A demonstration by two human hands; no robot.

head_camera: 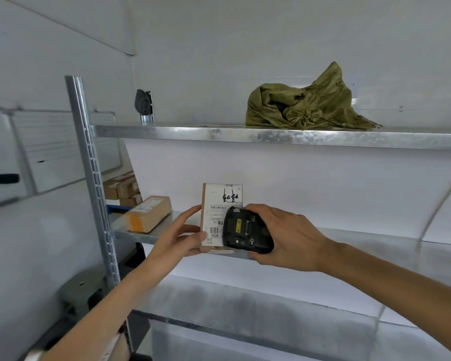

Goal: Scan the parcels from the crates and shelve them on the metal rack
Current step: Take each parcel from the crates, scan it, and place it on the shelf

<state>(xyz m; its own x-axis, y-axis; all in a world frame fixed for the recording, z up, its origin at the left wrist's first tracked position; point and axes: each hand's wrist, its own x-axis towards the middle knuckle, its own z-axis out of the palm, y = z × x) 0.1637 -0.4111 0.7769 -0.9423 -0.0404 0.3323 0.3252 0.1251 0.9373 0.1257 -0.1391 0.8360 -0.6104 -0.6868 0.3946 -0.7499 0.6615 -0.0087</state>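
A small cardboard parcel (220, 201) with a white barcode label stands upright at the front edge of the metal rack's middle shelf (375, 243). My left hand (179, 237) grips the parcel's left side and lower corner. My right hand (289, 238) holds a black handheld scanner (246, 230) pressed close over the label's lower right part, hiding some of it. A second brown parcel (149, 213) with an orange patch lies flat on the same shelf, to the left.
A crumpled olive-green sack (305, 105) and a small dark object (143, 102) sit on the top shelf (245, 135). The rack's upright post (94, 178) stands at the left. More cardboard boxes (123, 190) are stacked behind it. A lower shelf (245, 303) lies beneath my arms.
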